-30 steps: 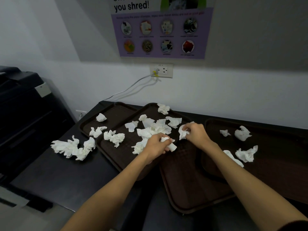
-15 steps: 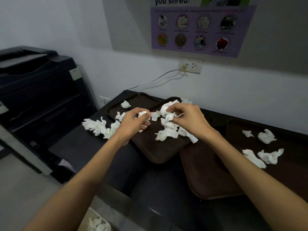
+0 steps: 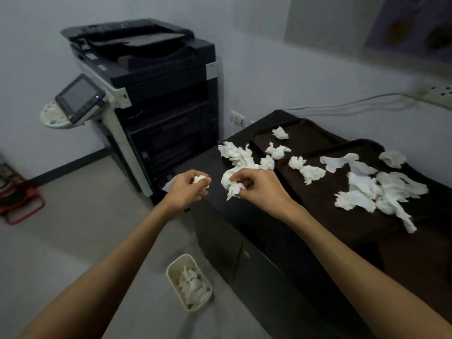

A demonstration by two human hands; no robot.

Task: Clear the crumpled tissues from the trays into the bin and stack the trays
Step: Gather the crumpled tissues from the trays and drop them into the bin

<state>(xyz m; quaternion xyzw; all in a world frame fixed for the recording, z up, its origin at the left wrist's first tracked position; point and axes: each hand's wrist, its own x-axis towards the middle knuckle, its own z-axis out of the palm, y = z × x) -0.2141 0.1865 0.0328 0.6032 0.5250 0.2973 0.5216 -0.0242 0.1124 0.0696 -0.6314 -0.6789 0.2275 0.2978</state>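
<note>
Two hands gripping tissues, left hand (image 3: 184, 188), right hand (image 3: 259, 187)

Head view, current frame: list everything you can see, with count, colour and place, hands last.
Crumpled paper tissues: many, white, spread over the trays, plus a heap on the counter's left end.
Flat plastic trays: at least two, dark brown, side by side on the counter.
Low cabinet counter: one, black, against the wall.
Small rectangular bin: one, cream, on the floor by the cabinet, tissues inside.
Office photocopier: one, black and grey, left of the counter.
Wall socket: one, white, right wall.
Poster: one, purple, top right, blurred.
Left hand: fingers curled round a small white tissue ball.
Right hand: grips a larger crumpled tissue.
</note>
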